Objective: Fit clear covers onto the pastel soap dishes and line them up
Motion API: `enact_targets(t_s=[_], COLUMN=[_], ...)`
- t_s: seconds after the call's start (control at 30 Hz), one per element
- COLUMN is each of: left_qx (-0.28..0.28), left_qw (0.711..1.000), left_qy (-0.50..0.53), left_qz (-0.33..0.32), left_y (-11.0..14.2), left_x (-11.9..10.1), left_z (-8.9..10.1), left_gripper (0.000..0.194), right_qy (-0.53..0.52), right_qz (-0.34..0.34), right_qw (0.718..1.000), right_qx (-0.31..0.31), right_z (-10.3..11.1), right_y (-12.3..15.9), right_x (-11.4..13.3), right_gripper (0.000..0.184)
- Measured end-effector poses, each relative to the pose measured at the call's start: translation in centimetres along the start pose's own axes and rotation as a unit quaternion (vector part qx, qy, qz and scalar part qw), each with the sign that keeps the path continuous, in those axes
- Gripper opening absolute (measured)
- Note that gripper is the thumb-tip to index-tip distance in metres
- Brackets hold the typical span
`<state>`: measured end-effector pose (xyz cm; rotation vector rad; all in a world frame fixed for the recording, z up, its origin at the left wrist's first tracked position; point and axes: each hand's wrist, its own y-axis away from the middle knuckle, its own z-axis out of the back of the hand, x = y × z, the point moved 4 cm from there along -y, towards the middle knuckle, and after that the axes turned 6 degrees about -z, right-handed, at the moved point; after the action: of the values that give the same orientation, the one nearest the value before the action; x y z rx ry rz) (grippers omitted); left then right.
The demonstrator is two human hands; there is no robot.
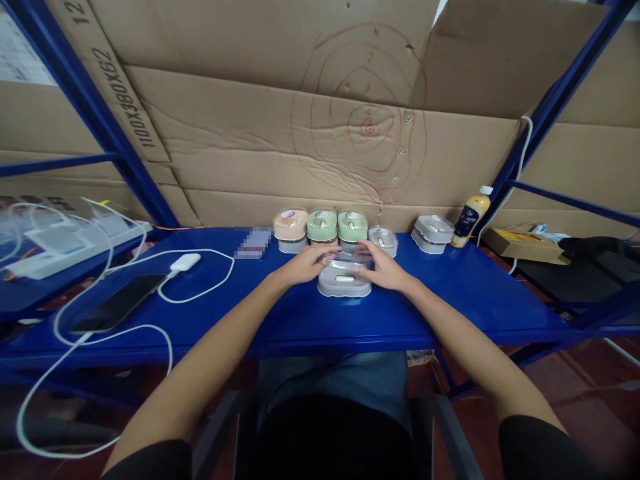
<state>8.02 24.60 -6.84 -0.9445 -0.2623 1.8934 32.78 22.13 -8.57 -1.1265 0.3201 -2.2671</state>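
Observation:
A small grey rounded box (pixel 344 287) with a white oblong piece on its top stands on the blue table in front of me. Just above and behind its top is a clear plastic cover (pixel 345 265), partly blurred. My left hand (pixel 309 263) grips the cover's left side with bent fingers. From the right, my right hand (pixel 385 268) holds the opposite side, its fingers curved inward. Behind my hands are a peach box (pixel 290 223) and two green boxes (pixel 323 224), each stacked on another box. A low grey box (pixel 383 240) sits behind my right hand.
Stacked grey boxes (pixel 433 232) and a yellow drink bottle (pixel 471 217) stand at the back right. To the left lie a phone (pixel 123 302), a white charger (pixel 185 262) and looping white cables. Cardboard (pixel 240 133) walls the table's back; blue posts (pixel 143 193) frame it.

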Motion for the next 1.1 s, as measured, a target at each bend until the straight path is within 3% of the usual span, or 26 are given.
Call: enact_targets(t_s=[0.07,0.13,0.3,0.4,0.47,0.6,0.77,0.97,1.1], left_qx=[-0.016,-0.037,-0.072,-0.073,-0.080,-0.090,-0.089,-0.065,-0.085], left_qw=[0.999,0.997,0.989,0.985,0.979,0.965,0.956,0.954,0.959], left_qy=[-0.027,-0.051,-0.094,-0.111,-0.128,-0.149,-0.189,-0.210,-0.171], left_qz=[0.010,0.033,0.091,0.105,0.135,0.196,0.206,0.203,0.209], left_y=[0.1,0.3,0.5,0.4,0.4,0.6,0.5,0.3,0.4], left_x=[0.5,1.2,2.1,1.9,1.8,1.8,1.5,1.2,1.2], left_z=[0.4,0.8,1.4,1.7,2.1,2.6,2.1,1.6,1.6], left_gripper=[0.042,0.041,0.040,0.040,0.038,0.036,0.033,0.037,0.035], right_qy=[0.022,0.057,0.108,0.133,0.146,0.147,0.149,0.141,0.141], right_qz=[-0.039,-0.049,-0.039,-0.061,-0.058,0.032,0.064,0.066,0.078], right_qw=[0.999,0.996,0.987,0.983,0.982,0.980,0.971,0.972,0.971], right_qx=[0.015,0.042,0.113,0.114,0.104,0.133,0.175,0.173,0.175], right_z=[-0.2,-0.2,-0.1,0.2,0.4,0.2,-0.8,-1.3,-1.3], right_y=[0.1,0.2,0.3,0.5,0.6,1.0,1.1,0.9,1.0], right_x=[-0.5,-0.4,1.2,2.1,2.7,4.0,3.6,3.0,3.3], right_gripper=[0.110,0.124,0.124,0.128,0.119,0.089,0.065,0.058,0.052])
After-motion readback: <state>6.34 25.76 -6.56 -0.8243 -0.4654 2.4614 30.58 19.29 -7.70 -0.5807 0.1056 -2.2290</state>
